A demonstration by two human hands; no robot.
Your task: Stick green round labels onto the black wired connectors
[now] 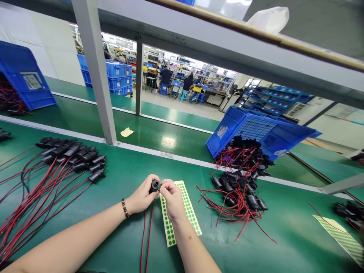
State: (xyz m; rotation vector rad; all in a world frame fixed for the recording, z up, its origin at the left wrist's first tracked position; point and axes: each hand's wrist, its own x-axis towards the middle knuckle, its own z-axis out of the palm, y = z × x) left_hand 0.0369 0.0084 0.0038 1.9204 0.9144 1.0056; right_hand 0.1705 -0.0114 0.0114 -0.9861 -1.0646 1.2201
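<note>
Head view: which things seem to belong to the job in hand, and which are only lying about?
Seem to belong:
black part, in the left hand, right hand at it
green-dot sheet, under the right hand
left pile of wired black parts
right pile of wired black parts

Seem only lying about:
pale paper scrap
white item overhead

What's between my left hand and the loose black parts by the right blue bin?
In the head view, between your left hand and those black parts lie your right hand and, partly beneath it, the green-dot sticker sheet.
</note>
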